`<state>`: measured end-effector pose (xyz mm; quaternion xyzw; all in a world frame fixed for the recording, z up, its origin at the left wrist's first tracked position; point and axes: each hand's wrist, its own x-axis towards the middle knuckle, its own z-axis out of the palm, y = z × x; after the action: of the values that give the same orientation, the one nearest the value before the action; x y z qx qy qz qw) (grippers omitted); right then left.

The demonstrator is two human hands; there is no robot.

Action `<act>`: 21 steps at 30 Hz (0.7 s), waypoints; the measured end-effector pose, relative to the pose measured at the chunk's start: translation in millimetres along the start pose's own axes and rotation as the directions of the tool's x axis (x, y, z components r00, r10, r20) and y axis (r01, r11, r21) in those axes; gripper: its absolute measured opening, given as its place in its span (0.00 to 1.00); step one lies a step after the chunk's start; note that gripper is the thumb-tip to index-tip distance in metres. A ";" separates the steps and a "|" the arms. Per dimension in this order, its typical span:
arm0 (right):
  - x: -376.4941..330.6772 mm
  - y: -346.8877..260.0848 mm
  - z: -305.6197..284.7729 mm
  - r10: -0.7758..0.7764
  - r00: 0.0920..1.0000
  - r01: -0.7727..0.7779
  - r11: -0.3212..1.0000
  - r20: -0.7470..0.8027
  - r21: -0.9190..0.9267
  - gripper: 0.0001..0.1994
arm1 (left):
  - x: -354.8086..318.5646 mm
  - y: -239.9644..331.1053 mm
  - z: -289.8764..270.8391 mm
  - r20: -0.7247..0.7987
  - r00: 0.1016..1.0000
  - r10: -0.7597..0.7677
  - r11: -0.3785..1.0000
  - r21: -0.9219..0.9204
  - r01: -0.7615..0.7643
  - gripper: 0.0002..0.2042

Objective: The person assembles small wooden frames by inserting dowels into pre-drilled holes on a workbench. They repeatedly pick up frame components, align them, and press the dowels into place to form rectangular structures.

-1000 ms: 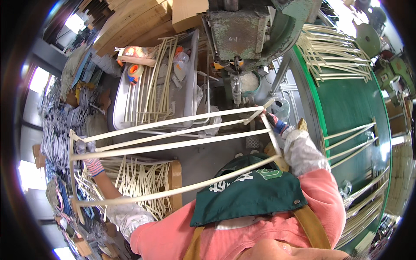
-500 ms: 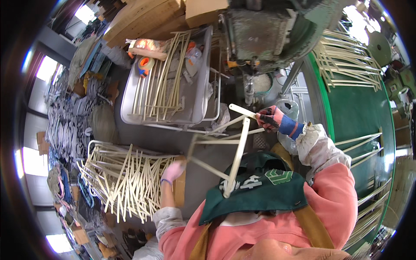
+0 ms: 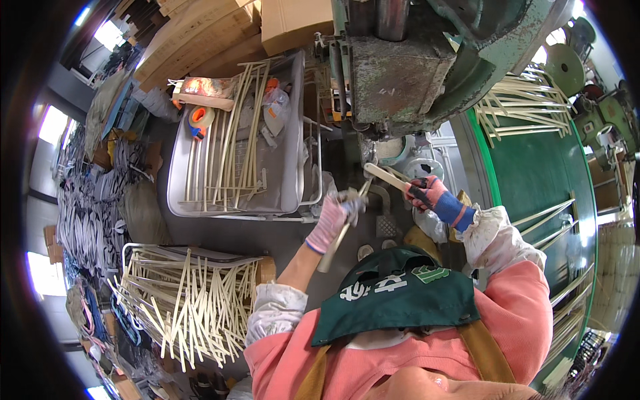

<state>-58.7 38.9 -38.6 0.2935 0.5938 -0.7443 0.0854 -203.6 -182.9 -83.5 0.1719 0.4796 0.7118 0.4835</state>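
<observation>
A jointed frame of flat cream bars [image 3: 387, 176] is held in front of me beneath the machine head. My right hand [image 3: 430, 193], in a pink and blue glove with dark-stained fingers, is closed on one bar, whose rounded end points left. My left hand [image 3: 331, 219], in a pale pink glove, closes around a second bar [image 3: 332, 255] slanting down past my fingers. Motion smears my left fingertips. The two bars come close together near their upper ends; whether they touch there is hard to see.
A green press-like machine [image 3: 400, 80] stands ahead. To the left are a grey tray [image 3: 283, 187] with bars, tape and bags, and a heaped rack of cream bars [image 3: 193, 300]. A green-topped table [image 3: 533, 173] with more bars lies right. Cardboard boxes [image 3: 297, 23] sit behind.
My left hand has moved from beside the heaped rack up and right onto the frame. The frame has turned and looks narrower. My right hand keeps its hold, slightly lower.
</observation>
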 end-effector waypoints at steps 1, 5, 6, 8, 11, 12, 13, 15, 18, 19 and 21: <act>0.0 0.2 0.6 -0.044 0.997 0.046 0.999 0.066 -0.021 0.12 | 13.8 2.9 10.4 -0.179 0.983 0.041 0.999 0.009 -0.040 0.10; 9.5 -1.4 8.5 -0.081 0.995 0.089 0.982 -0.058 0.167 0.13 | 65.2 23.3 52.7 -0.360 0.917 0.174 0.968 -0.107 -0.225 0.11; 12.0 -2.0 11.4 -0.046 0.997 0.055 0.985 -0.056 0.165 0.13 | 70.6 27.5 59.7 -0.338 0.931 0.137 0.966 -0.164 -0.201 0.15; 13.3 -1.6 15.3 -0.052 0.998 0.058 0.980 -0.036 0.188 0.14 | 78.5 32.2 70.3 -0.430 0.902 0.024 0.986 -0.140 -0.093 0.14; 14.1 6.4 13.4 -0.054 0.998 0.061 0.965 -0.034 0.256 0.14 | 83.8 32.9 69.7 -0.414 0.910 -0.018 0.993 -0.114 -0.033 0.11; 16.2 11.3 8.8 -0.047 0.999 0.050 0.956 -0.016 0.288 0.14 | 85.2 30.8 67.0 -0.382 0.924 -0.015 0.994 -0.105 -0.028 0.10; 21.1 17.7 4.6 -0.076 0.994 0.045 0.941 0.080 0.335 0.14 | 87.7 28.7 63.8 -0.398 0.917 -0.040 0.996 -0.092 0.004 0.09; 40.2 26.8 -17.2 -0.067 0.996 0.049 0.966 0.063 0.252 0.14 | 91.6 23.7 56.8 -0.382 0.923 -0.041 0.997 -0.069 0.016 0.07; 105.5 34.1 -47.0 -0.277 0.958 0.246 0.928 -0.075 -0.279 0.11 | 95.1 17.0 50.2 -0.352 0.930 -0.101 0.988 -0.147 0.052 0.07; 128.8 35.7 -57.3 -0.505 0.858 0.315 0.666 -0.098 -0.676 0.09 | 95.4 15.2 49.6 -0.327 0.940 -0.100 0.985 -0.166 0.047 0.07; 175.9 44.7 -60.7 -0.679 0.728 0.334 0.477 -0.099 -0.813 0.08 | 94.9 11.4 49.9 -0.355 0.926 -0.125 0.986 -0.150 0.075 0.10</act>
<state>-160.1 122.0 -178.0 0.1849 0.9082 -0.3404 -0.1584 -219.1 -77.0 -70.6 -0.0202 0.5200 0.7362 0.4327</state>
